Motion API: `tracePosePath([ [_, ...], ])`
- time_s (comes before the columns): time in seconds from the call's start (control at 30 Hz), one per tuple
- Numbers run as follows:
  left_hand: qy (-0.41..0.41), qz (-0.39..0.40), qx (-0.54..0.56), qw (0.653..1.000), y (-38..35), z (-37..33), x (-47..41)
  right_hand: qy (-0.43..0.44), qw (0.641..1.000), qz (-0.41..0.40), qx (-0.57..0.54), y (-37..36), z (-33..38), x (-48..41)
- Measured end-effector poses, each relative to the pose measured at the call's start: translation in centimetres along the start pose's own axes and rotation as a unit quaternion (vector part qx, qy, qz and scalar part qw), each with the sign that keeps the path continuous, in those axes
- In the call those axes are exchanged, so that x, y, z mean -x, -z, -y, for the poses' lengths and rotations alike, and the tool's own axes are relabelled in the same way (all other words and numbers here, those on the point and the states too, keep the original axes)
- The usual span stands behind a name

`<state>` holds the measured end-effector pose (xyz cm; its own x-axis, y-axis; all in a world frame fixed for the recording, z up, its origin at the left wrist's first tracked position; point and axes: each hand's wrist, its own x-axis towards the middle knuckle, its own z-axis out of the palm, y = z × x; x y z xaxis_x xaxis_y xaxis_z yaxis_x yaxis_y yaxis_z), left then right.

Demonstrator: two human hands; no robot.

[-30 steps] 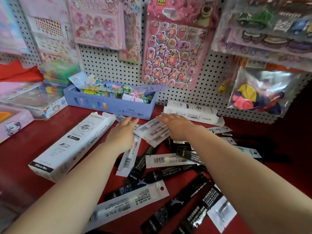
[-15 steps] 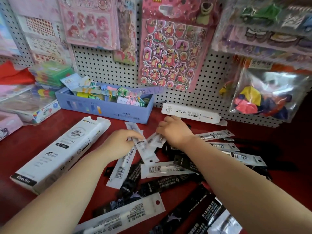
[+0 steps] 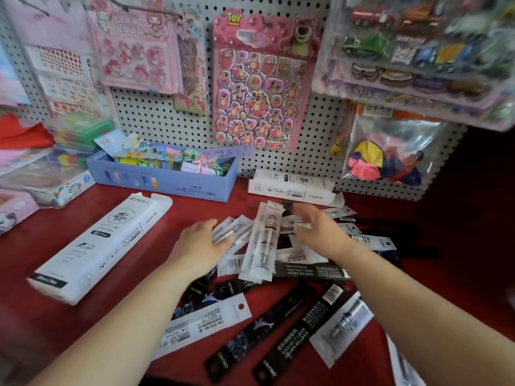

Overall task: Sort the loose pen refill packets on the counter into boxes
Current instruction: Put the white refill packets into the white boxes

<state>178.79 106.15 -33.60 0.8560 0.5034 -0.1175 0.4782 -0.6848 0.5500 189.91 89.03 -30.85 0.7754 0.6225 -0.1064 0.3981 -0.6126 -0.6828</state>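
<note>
Your left hand lies flat on white refill packets, fingers spread, gripping nothing clear. Your right hand hovers just right of a long clear packet; fingers blurred, so cannot tell if they pinch anything. That packet tops the loose pile on the red counter. White box left of pile; second box behind it.

Two bare forearms, no sleeves in view. Left hand and right hand ungloved. No rings or watch visible.
</note>
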Motion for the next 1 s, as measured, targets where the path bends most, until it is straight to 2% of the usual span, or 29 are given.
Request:
tracePosePath([
  [0.07,0.017,0.011,-0.068,0.997,-0.5,-0.2,0.0,-0.038,0.997,0.006,-0.069,-1.2,0.3,0.4],
  [0.1,0.022,0.003,-0.091,0.996,-0.6,-0.2,-0.1,-0.043,0.997,0.01,-0.059,-2.0,0.5,0.6],
  [0.17,0.029,-0.018,-0.094,0.995,-0.5,-0.3,-0.4,-0.033,0.998,-0.008,0.047,-3.3,0.9,0.6],
  [0.27,0.044,-0.017,-0.021,0.999,0.1,-0.7,-0.9,-0.023,0.99,-0.041,0.133,-4.7,1.2,0.9],
  [0.4,0.083,0.02,0.084,0.993,1.2,-0.8,-1.6,-0.049,0.99,-0.053,0.119,-5.1,1.6,0.6],
  [0.63,0.097,-0.001,0.208,0.973,1.8,0.5,-1.8,-0.136,0.986,-0.006,0.097,-4.5,2.7,-1.3],
  [0.8,0.108,-0.013,0.219,0.97,2.6,1.9,-1.8,-0.161,0.978,-0.031,0.131,-5.0,3.9,-2.1],
  [1.0,0.102,-0.029,0.265,0.958,3.2,3.0,-2.4,-0.128,0.955,-0.025,0.266,-6.6,4.8,-2.6],
])
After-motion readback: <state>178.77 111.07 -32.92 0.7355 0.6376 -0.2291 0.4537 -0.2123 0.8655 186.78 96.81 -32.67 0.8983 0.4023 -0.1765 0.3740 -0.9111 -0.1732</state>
